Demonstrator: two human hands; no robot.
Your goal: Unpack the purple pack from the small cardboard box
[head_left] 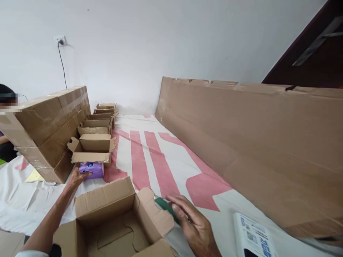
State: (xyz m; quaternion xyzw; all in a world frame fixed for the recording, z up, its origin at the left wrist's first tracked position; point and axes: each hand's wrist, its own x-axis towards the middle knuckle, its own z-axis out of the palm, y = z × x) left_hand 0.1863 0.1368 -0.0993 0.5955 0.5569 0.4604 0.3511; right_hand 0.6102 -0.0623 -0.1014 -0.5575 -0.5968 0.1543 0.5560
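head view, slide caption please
Left hand on a purple pack, right hand holding a green-handled tool by an open cardboard box.

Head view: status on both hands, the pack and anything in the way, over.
Left hand holding purple pack. Right hand holding green-handled tool. Open carton in between, nearer the camera than the pack.

Up on the smooth white wall [160, 43], a black plug [61, 42] sits in a white socket [56, 39], thin black cable [63, 66] hanging down; and over on the right, a long brown cardboard sheet [235, 142] stands on edge, a flat white blue-lettered object [253, 230] lying nearby.
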